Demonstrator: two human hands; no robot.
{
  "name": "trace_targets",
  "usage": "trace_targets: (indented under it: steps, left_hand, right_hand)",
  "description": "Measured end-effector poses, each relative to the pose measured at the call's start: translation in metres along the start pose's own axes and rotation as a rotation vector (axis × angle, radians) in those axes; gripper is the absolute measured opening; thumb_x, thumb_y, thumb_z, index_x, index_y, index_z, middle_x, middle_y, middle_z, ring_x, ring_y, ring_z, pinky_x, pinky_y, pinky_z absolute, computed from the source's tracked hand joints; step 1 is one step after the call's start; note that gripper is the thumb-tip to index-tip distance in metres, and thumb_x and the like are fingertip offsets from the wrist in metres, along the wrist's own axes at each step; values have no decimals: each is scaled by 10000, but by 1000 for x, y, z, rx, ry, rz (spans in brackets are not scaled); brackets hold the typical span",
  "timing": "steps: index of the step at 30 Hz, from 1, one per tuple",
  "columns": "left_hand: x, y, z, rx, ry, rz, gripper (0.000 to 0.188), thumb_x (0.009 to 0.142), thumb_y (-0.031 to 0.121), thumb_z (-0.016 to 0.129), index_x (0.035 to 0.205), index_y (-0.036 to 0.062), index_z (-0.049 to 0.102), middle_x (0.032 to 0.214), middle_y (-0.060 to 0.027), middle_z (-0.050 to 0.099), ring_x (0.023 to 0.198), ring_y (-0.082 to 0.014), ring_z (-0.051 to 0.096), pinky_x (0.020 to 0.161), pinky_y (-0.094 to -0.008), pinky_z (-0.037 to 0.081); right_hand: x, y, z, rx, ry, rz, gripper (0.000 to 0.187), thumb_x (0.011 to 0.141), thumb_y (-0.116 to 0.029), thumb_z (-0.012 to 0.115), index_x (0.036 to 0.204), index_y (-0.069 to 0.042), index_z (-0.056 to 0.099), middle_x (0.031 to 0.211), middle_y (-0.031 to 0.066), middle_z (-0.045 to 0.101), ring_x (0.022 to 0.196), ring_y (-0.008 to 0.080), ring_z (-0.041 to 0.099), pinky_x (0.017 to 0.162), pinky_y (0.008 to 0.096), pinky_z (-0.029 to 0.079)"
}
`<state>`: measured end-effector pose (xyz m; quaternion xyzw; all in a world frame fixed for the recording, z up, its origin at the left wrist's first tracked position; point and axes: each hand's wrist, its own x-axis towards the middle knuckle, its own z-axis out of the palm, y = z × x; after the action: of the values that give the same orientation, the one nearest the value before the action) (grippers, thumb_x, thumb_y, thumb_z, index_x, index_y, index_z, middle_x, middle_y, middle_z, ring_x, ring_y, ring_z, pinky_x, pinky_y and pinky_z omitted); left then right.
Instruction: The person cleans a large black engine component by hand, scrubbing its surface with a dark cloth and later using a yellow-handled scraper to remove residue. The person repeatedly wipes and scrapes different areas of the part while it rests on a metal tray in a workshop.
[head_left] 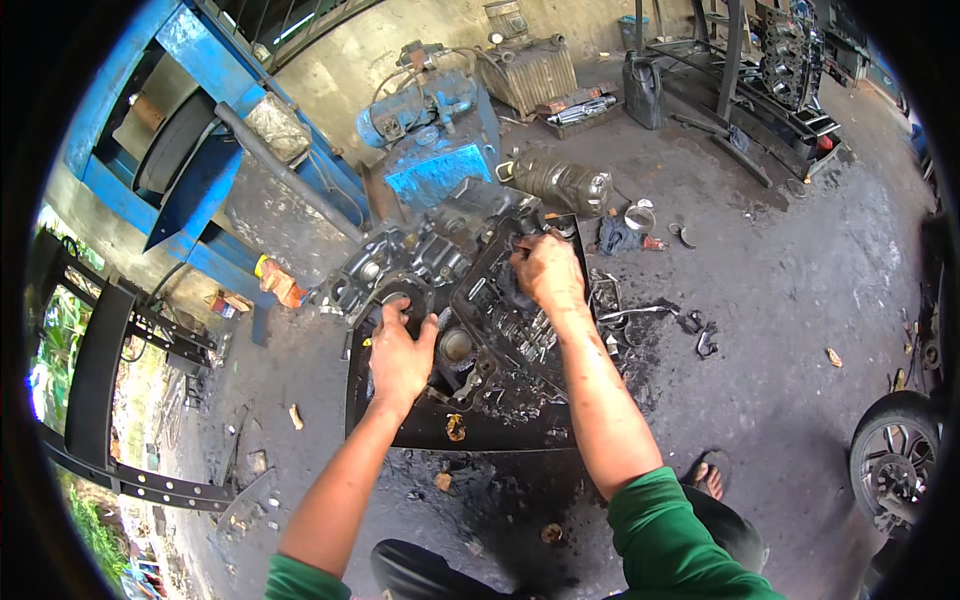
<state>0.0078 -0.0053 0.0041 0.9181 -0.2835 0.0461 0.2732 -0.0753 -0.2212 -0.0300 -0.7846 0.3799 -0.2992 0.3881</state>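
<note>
A greasy metal engine block [440, 240] lies on a black metal sheet [500, 435] on the floor in front of me. At its near left end, my left hand [402, 358] has its thumb and fingers curved round a dark, round part [408, 305]. To the right of the block sits a dark tray [572, 235] holding several small metal parts [535, 340]. Over the tray's far end my right hand [550, 272] is closed, fingers pointing down and left. What it grips is hidden by the hand and dark grime. A round metal piece [457, 346] sits below my left thumb.
A blue motor unit [425, 110] and a blue steel frame [200, 60] stand behind the block. A dark plastic bottle [565, 185] lies beyond the tray. Rags [622, 235] and scraps litter the oily floor. At the right edge is a wheel [895, 455].
</note>
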Motion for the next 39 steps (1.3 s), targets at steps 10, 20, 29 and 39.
trace_targets:
  steps: [10,20,29,39]
  left_hand:
    - [1,-1,-1,12,-10,13,515,895,331,688,1283,49,502,1124,-226,647,1085,-384,608,934,-466,477]
    - [2,-1,-1,2,-31,-13,518,889,318,690,1287,48,498,1175,-243,641,1126,-388,594,958,-470,465]
    - [5,-4,1,-47,-48,-42,516,894,310,686,1291,41,496,1151,-258,637,1107,-396,598,953,-468,468]
    - [-1,4,-4,9,-17,20,503,900,285,665,1277,-1,493,1122,-251,649,1107,-397,593,960,-464,463]
  right_hand:
    - [-14,-8,51,14,369,-170,216,904,-178,617,1084,-94,700,1218,136,542,1146,349,535,917,449,505]
    - [-26,1,47,-48,204,-106,217,883,-203,612,1020,-50,681,1133,234,569,1007,394,606,837,458,527]
    - [-19,12,63,-89,431,-316,291,888,-145,601,1163,-100,683,1165,158,542,1074,348,574,826,463,523]
    - [-13,-16,27,-193,-3,-7,286,890,-286,616,1082,-92,701,1119,221,658,970,398,665,865,466,533]
